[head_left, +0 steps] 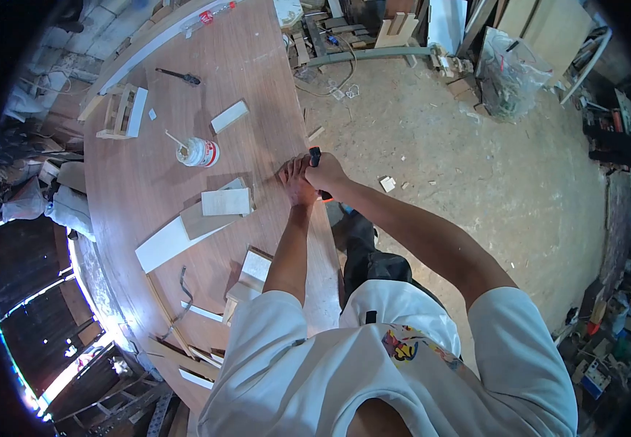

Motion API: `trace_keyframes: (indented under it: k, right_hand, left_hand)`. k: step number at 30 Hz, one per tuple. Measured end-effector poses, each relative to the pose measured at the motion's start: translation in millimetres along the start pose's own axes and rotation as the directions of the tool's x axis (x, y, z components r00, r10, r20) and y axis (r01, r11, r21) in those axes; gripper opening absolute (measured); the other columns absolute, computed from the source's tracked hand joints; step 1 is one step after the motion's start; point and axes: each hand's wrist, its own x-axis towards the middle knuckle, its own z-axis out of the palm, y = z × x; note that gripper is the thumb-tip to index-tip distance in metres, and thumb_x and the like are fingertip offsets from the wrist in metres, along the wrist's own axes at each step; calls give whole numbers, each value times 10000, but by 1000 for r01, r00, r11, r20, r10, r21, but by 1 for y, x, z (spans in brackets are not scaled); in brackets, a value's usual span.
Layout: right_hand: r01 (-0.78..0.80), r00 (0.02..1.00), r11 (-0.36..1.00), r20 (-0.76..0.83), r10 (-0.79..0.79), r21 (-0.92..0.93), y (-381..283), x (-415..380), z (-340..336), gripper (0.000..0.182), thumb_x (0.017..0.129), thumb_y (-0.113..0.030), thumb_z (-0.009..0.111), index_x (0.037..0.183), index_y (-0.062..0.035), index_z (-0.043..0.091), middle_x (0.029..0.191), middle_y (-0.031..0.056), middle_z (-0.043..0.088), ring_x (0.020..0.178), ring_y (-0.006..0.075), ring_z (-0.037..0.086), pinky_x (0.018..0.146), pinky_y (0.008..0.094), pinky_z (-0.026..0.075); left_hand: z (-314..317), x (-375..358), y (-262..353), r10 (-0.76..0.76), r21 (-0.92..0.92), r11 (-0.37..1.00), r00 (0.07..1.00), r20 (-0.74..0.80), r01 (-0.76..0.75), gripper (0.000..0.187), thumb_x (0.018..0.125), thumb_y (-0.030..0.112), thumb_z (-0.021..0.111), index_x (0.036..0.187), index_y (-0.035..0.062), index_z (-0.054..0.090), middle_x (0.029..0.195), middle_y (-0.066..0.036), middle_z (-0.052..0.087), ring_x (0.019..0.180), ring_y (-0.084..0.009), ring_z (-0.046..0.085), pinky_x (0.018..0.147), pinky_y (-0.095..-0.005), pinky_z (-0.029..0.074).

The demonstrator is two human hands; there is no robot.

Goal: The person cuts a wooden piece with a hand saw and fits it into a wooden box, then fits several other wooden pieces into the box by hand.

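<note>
At the table (257, 65), right hand (326, 175), fingers closed round black tool (315, 156), left hand (299, 183), fingers spread, red-labelled jar (200, 153), lettering illegible

Moderate light overall, cool bluish cast. Harshest spot lower left: daylight through gaps in the dark wall (21, 266), blown out to white with blue-violet fringing. Glare spills onto the near-left rim of the wooden tabletop (257, 87); rest of it mid-toned. Soft-edged shadows beside the wood blocks (226, 202) and the jar (199, 154). Concrete floor (439, 211) fairly even, pale sheen toward the right. White T-shirt (264, 364) bright, folds readable. Strong fisheye: table edges bow, black vignette at sides and corners. Center reasonably sharp, no obvious motion blur; clutter (614, 349) along right edge soft, smeared, stretched.
</note>
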Motion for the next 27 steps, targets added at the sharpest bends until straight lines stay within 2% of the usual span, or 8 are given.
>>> trace_keyframes:
  k: [5,10,15,18,20,21,23,27]
  right_hand:
    - [-252,951,940,238,197,229,-71,-45,-38,63,772,-1,457,732,-48,465,542,56,463,416,156,480,365,321,393]
    - [-270,934,886,327,146,376,-135,-109,-85,88,800,-31,465,712,-36,459,548,61,462,411,147,453,373,312,385]
    - [-255,943,905,292,156,340,-94,-98,-72,106,794,-49,475,693,-21,465,565,96,505,432,175,510,378,335,404]
    - [-96,990,986,114,81,136,-9,-45,-24,77,780,-66,482,744,0,502,595,104,528,477,194,559,405,350,430]
    - [199,978,980,-57,-198,8,30,-7,11,16,789,-37,460,799,-32,472,552,66,485,389,169,497,349,338,398]
    - [203,978,979,-54,-202,12,24,-1,10,16,789,-37,460,799,-32,472,552,66,485,389,169,497,349,338,398]
    - [56,998,998,-19,-56,-34,15,-11,0,38,784,-25,449,783,-25,487,548,73,490,391,175,494,358,339,410]
    - [-114,980,983,178,88,142,-38,-32,-24,47,787,-17,451,744,-36,450,528,60,454,395,156,468,355,330,390]
  left_hand:
    - [6,0,-3,-18,30,999,998,-55,20,390,732,292,608,1084,124,592,1125,-32,561,1073,-228,504,956,-425,301]
    - [-3,6,5,-75,-70,995,997,-10,74,392,717,262,606,1088,134,593,1125,-21,562,1071,-216,499,975,-423,291]
    - [12,0,-5,2,109,994,999,-54,4,403,710,228,596,1104,141,584,1125,-17,561,1087,-218,488,975,-431,286]
    - [12,4,-5,-38,-84,996,998,-43,35,399,731,257,588,1115,151,576,1137,-15,557,1100,-223,485,972,-441,284]
    - [24,-6,-15,47,121,992,996,-75,-38,399,747,288,589,1120,148,570,1157,-22,547,1115,-230,479,956,-439,291]
    - [18,2,-14,48,127,991,996,-77,-38,399,747,288,589,1120,148,570,1157,-22,547,1115,-230,479,956,-439,291]
    - [2,2,-1,-29,-13,999,1000,-8,29,398,751,307,599,1111,141,575,1174,-29,539,1117,-233,478,937,-431,296]
    - [5,1,-1,33,71,997,998,-51,-29,388,748,299,607,1100,137,584,1173,-26,542,1118,-232,479,919,-429,303]
